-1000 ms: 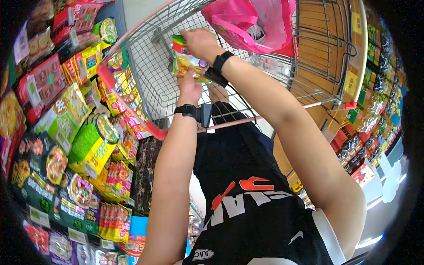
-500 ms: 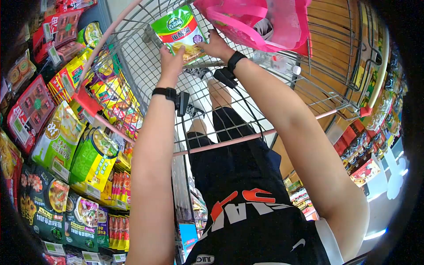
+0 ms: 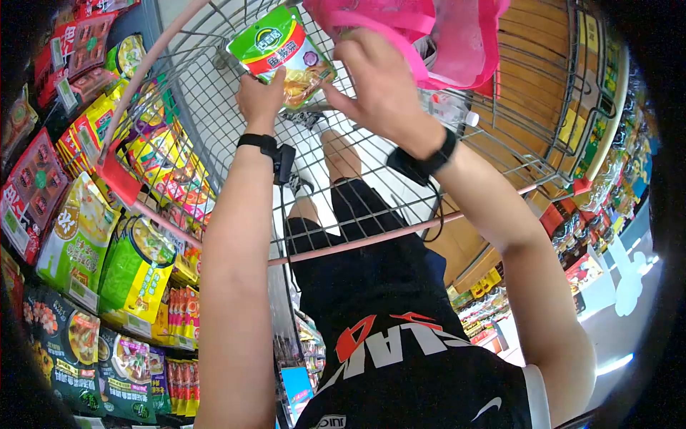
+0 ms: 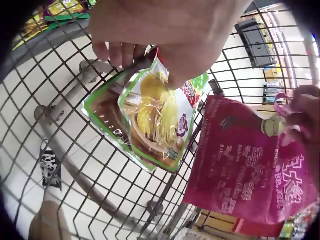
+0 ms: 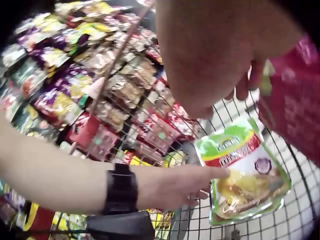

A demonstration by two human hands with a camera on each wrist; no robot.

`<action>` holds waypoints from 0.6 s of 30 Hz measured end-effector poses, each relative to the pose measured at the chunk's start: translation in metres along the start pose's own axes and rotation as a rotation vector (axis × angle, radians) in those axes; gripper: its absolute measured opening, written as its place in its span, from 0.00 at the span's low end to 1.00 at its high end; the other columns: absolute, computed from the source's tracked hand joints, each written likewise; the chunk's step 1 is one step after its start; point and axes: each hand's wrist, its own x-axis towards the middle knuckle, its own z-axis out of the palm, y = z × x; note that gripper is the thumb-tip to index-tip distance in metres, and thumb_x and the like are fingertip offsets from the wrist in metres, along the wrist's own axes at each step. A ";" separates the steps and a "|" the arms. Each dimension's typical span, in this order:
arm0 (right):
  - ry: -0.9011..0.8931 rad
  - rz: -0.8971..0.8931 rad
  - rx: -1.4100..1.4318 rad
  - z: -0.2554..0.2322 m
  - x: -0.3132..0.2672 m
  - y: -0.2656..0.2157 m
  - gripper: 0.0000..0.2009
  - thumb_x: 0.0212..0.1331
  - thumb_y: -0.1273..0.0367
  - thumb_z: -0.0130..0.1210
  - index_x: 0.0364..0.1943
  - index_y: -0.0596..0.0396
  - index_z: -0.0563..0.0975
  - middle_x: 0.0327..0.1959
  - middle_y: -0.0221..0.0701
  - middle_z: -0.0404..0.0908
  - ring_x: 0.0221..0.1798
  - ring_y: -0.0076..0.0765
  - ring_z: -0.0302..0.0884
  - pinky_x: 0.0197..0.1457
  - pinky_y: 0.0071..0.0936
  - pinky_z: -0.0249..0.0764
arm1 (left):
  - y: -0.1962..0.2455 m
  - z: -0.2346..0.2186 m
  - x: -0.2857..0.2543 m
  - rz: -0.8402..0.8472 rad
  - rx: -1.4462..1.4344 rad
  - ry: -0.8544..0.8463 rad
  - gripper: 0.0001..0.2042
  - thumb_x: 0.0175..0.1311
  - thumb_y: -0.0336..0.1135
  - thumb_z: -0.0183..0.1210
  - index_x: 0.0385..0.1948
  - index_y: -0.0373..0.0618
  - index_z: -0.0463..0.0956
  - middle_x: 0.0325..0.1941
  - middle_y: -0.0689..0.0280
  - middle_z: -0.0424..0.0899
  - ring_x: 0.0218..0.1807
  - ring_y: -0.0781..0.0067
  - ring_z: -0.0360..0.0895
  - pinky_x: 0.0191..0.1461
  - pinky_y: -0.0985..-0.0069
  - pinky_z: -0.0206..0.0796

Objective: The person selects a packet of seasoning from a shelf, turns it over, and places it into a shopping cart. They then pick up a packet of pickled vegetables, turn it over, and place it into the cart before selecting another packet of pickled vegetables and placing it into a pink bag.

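Note:
My left hand [image 3: 261, 100] grips two overlapping pouches of pickled cabbage [image 3: 275, 46] over the shopping cart, its thumb lying across the front pouch. The pouches are green, red and white, with a yellow vegetable picture; the second edge shows behind the front one in the left wrist view [image 4: 107, 112]. My right hand [image 3: 382, 93], blurred, is off the pouches, thumb spread from the loosely bent fingers. It is in front of a pink bag [image 3: 464, 46] with handles, and overlaps the bag's edge in the left wrist view [image 4: 305, 112].
The wire shopping cart [image 3: 214, 96] surrounds both hands. Inside it, a clear plastic bottle [image 3: 450, 107] lies near the pink bag. Shelves of seasoning packets [image 3: 139, 272] line the left side. Wooden shelving [image 3: 529, 107] stands at right. Legs and shoes show through the wire.
The right hand has let go of the pouches and moved right, nearer the pink bag. The left hand has kept hold of the pouches, now tilted and slightly further left.

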 end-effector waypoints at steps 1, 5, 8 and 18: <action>0.041 0.005 -0.085 -0.028 0.001 -0.002 0.24 0.45 0.61 0.71 0.45 0.54 0.73 0.47 0.40 0.72 0.52 0.52 0.71 0.54 0.44 0.71 | 0.006 -0.004 0.000 -0.019 -0.017 -0.008 0.32 0.52 0.55 0.71 0.44 0.30 0.75 0.49 0.43 0.82 0.54 0.43 0.79 0.61 0.58 0.68; 0.330 0.109 -0.391 -0.094 0.007 0.048 0.41 0.37 0.52 0.76 0.55 0.58 0.70 0.58 0.51 0.64 0.64 0.57 0.57 0.64 0.51 0.58 | -0.016 0.011 0.018 0.031 -0.071 0.041 0.32 0.52 0.56 0.71 0.42 0.30 0.77 0.46 0.43 0.85 0.51 0.44 0.83 0.55 0.57 0.73; 0.313 0.215 -0.662 -0.122 0.011 0.074 0.46 0.44 0.52 0.77 0.61 0.62 0.62 0.59 0.48 0.65 0.66 0.53 0.60 0.68 0.45 0.61 | 0.014 0.005 -0.008 -0.002 0.037 0.310 0.35 0.52 0.52 0.72 0.49 0.30 0.67 0.52 0.44 0.75 0.57 0.44 0.73 0.61 0.56 0.64; 0.057 0.324 0.318 -0.084 0.004 0.074 0.53 0.50 0.57 0.75 0.69 0.64 0.47 0.69 0.51 0.63 0.70 0.44 0.66 0.73 0.35 0.66 | 0.143 0.042 -0.072 0.213 -0.880 -0.461 0.53 0.63 0.56 0.65 0.75 0.36 0.36 0.77 0.44 0.53 0.78 0.52 0.51 0.79 0.63 0.46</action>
